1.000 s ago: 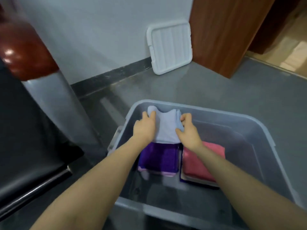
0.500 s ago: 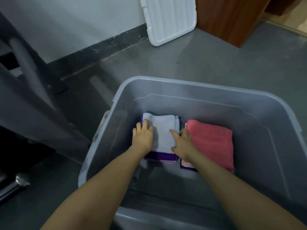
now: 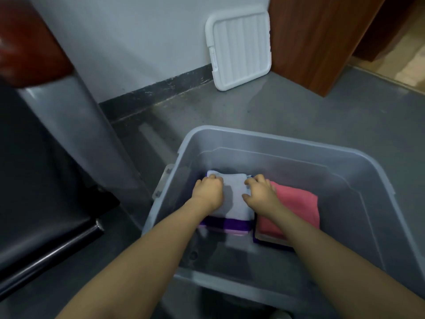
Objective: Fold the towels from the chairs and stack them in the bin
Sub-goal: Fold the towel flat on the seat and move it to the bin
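Note:
A grey plastic bin (image 3: 299, 142) stands on the floor in front of me. Inside it a pale lavender folded towel (image 3: 234, 196) lies on top of a purple towel (image 3: 230, 224). Beside that stack, on the right, a pink folded towel (image 3: 296, 206) sits on a dark blue one. Both my hands are down in the bin. My left hand (image 3: 208, 192) curls its fingers over the pale towel's far left edge. My right hand (image 3: 259, 194) curls over its far right edge, thumb lying on the cloth.
A black chair seat (image 3: 41, 203) with a grey metal post (image 3: 80, 134) stands close on the left. The white bin lid (image 3: 240, 49) leans on the wall behind. A wooden panel (image 3: 317, 38) rises at the back right. Bare grey floor surrounds the bin.
The pale towel went down from above the bin onto the purple towel. My hands, flat on it half a second ago, now have curled fingers at its far edge.

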The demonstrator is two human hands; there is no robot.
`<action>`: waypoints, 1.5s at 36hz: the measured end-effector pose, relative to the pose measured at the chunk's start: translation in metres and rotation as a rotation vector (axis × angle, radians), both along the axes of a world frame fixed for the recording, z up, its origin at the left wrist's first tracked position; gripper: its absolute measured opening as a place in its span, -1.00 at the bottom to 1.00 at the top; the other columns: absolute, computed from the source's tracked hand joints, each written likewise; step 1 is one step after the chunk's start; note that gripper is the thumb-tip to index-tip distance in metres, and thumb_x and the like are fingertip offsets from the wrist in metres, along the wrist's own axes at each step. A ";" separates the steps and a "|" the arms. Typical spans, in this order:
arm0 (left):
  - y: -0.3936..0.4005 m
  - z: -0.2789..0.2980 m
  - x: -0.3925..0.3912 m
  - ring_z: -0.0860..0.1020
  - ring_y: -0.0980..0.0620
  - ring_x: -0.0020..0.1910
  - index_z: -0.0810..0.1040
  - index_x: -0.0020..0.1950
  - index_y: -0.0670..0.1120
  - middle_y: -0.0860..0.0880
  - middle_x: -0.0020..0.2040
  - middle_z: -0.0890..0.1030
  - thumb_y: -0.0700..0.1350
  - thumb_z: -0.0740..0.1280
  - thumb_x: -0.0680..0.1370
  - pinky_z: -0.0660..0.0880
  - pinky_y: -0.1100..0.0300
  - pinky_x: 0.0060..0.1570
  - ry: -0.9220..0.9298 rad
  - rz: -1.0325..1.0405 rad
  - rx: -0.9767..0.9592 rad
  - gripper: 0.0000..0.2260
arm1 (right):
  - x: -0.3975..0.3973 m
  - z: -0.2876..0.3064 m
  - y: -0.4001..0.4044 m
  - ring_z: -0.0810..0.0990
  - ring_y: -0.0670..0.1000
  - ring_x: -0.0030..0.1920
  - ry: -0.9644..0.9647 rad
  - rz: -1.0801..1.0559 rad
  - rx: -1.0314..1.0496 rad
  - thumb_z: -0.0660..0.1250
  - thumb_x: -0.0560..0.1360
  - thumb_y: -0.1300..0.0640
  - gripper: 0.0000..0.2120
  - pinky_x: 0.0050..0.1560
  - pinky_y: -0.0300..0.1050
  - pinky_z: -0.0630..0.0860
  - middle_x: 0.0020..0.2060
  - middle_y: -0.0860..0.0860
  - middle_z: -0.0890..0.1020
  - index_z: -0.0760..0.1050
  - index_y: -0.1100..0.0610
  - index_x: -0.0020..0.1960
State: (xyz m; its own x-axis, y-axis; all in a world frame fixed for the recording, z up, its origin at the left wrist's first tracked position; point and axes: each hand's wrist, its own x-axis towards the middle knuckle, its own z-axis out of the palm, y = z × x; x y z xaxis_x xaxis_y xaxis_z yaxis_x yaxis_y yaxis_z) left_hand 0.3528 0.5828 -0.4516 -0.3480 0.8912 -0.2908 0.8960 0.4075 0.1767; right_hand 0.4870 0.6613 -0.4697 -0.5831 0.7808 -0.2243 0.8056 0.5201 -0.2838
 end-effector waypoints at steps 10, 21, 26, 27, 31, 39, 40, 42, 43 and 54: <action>-0.039 0.121 -0.007 0.43 -0.20 0.26 0.43 0.25 -0.23 -0.20 0.25 0.44 -0.14 0.16 0.59 0.38 0.02 0.20 -0.072 0.106 0.335 -0.73 | -0.001 0.107 -0.032 0.44 0.16 0.26 0.229 0.067 0.075 0.26 0.53 0.16 -0.54 0.25 0.00 0.36 0.28 0.13 0.43 0.28 0.18 0.40; -0.132 0.235 -0.036 0.48 -0.19 0.12 0.50 0.08 -0.24 -0.20 0.10 0.50 -0.15 0.18 0.57 0.44 0.01 0.12 -0.024 0.160 0.681 -0.79 | -0.051 0.230 -0.104 0.47 0.00 -0.11 0.626 0.149 0.134 0.20 0.53 0.25 -0.64 -0.02 -0.16 0.38 -0.11 0.01 0.50 0.38 0.21 0.33; -0.199 0.272 -0.067 0.50 -0.16 0.06 0.51 0.06 -0.22 -0.18 0.06 0.52 -0.14 0.19 0.57 0.46 -0.03 0.08 0.038 0.237 0.777 -0.80 | -0.093 0.264 -0.154 0.52 0.03 -0.08 0.703 0.271 0.174 0.21 0.52 0.24 -0.67 0.05 -0.07 0.45 -0.08 0.00 0.54 0.42 0.19 0.28; -0.214 0.277 -0.074 0.50 -0.16 0.04 0.51 0.03 -0.22 -0.17 0.04 0.52 -0.14 0.18 0.57 0.47 -0.03 0.06 0.042 0.263 0.787 -0.81 | -0.103 0.270 -0.166 0.54 0.04 -0.05 0.700 0.294 0.183 0.20 0.52 0.23 -0.68 0.06 -0.05 0.47 -0.08 -0.02 0.54 0.43 0.16 0.27; -0.264 0.290 -0.102 0.51 -0.14 -0.03 0.49 -0.02 -0.23 -0.15 0.00 0.51 -0.14 0.16 0.58 0.50 0.00 -0.03 0.085 0.380 0.785 -0.81 | -0.138 0.290 -0.214 0.53 -0.01 -0.03 0.708 0.414 0.184 0.16 0.56 0.17 -0.72 0.09 0.01 0.50 0.01 0.01 0.56 0.43 0.11 0.25; -0.369 0.301 -0.155 0.51 -0.05 -0.04 0.49 0.07 -0.15 -0.05 0.01 0.52 -0.09 0.17 0.59 0.48 0.09 -0.13 0.138 0.659 0.786 -0.82 | -0.221 0.311 -0.307 0.56 0.04 0.03 0.684 0.623 0.135 0.16 0.57 0.19 -0.78 0.08 -0.05 0.49 0.06 0.03 0.59 0.49 0.12 0.17; -0.377 0.300 -0.160 0.52 -0.05 -0.05 0.49 0.06 -0.14 -0.05 0.00 0.53 -0.08 0.17 0.59 0.48 0.10 -0.15 0.143 0.687 0.779 -0.82 | -0.227 0.312 -0.314 0.56 0.04 0.03 0.671 0.645 0.134 0.16 0.57 0.17 -0.78 0.09 -0.01 0.50 0.06 0.01 0.58 0.49 0.10 0.18; -0.408 0.301 -0.173 0.53 -0.05 -0.08 0.49 0.05 -0.14 -0.05 -0.02 0.54 -0.08 0.16 0.58 0.47 0.11 -0.19 0.159 0.776 0.767 -0.82 | -0.250 0.315 -0.339 0.56 0.02 0.03 0.645 0.718 0.127 0.16 0.58 0.14 -0.77 0.10 0.04 0.51 0.08 -0.03 0.57 0.49 0.08 0.19; -0.421 0.300 -0.178 0.53 -0.05 -0.10 0.49 0.04 -0.14 -0.05 -0.03 0.54 -0.09 0.16 0.58 0.46 0.12 -0.19 0.161 0.818 0.764 -0.82 | -0.259 0.316 -0.351 0.55 0.01 0.04 0.633 0.752 0.128 0.16 0.58 0.14 -0.77 0.10 0.02 0.51 0.09 -0.04 0.56 0.49 0.07 0.19; -0.570 0.287 -0.220 0.55 -0.15 -0.03 0.53 -0.08 -0.24 -0.16 -0.08 0.61 -0.19 0.17 0.54 0.43 0.07 -0.11 0.243 1.178 0.743 -0.82 | -0.355 0.311 -0.485 0.55 0.04 0.04 0.570 1.066 0.004 0.16 0.56 0.16 -0.78 0.01 -0.04 0.50 0.09 -0.02 0.59 0.53 0.06 0.12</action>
